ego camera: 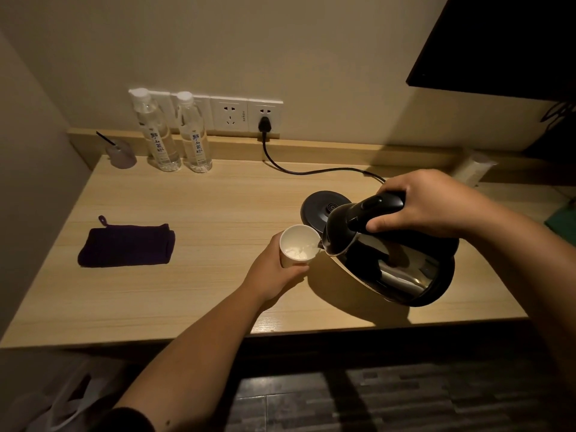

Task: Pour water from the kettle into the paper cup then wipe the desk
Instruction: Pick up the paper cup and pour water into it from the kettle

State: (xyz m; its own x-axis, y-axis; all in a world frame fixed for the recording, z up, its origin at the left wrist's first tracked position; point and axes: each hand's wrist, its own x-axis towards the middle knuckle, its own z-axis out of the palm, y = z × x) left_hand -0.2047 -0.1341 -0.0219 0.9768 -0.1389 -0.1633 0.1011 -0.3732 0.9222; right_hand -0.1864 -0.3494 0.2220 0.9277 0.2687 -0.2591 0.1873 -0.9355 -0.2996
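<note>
A steel kettle (396, 269) with a black lid and handle is tilted to the left above the wooden desk (218, 213). My right hand (427, 204) grips its black handle. Its spout touches the rim of a white paper cup (299, 244), and water lies in the cup's bottom. My left hand (274, 272) wraps around the cup from the near side. A dark purple folded cloth (126, 244) lies flat on the desk at the left, apart from both hands.
The kettle's black base (321, 207) sits behind the cup, its cord (311, 171) running to a wall socket (265, 120). Two water bottles (174, 135) and a small lidded cup (121, 154) stand at the back left. A green item (564, 219) lies at the right edge.
</note>
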